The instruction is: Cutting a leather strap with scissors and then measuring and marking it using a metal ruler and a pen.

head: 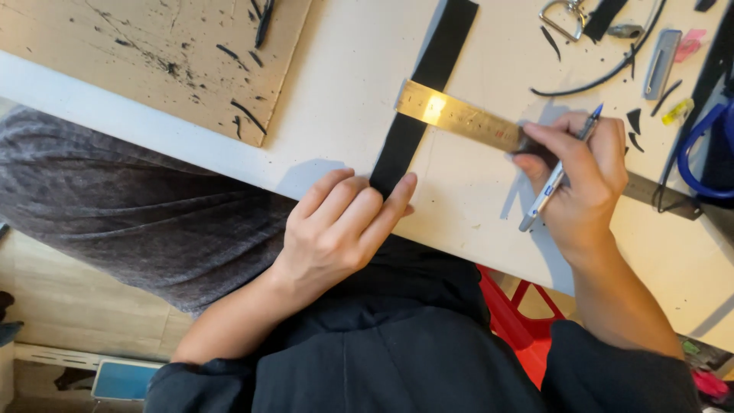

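The pale desk (344, 99) carries everything, with a scuffed sheet of cardboard (153, 53) at its far left corner, marked by dark cuts and scraps; across the desk's middle runs a long black strap (424, 84), laid flat and reaching from the far edge to the near one; a metal ruler (459, 116) lies crosswise over the strap, apparently so that a length can be read off against it; the left hand (336, 229) rests with fingers extended and held together, fingertips pressing the strap's near end against the desk edge, which looks meant to keep it taut and straight; the right hand (585, 180) is closed around a pen (562, 170) while its fingertips bear down on the ruler's right end, seemingly to stop it sliding; off to the right lie a blue-handled tool (699, 157), a metal buckle (564, 19), a thin black cord (604, 73) and small strap offcuts (634, 122).
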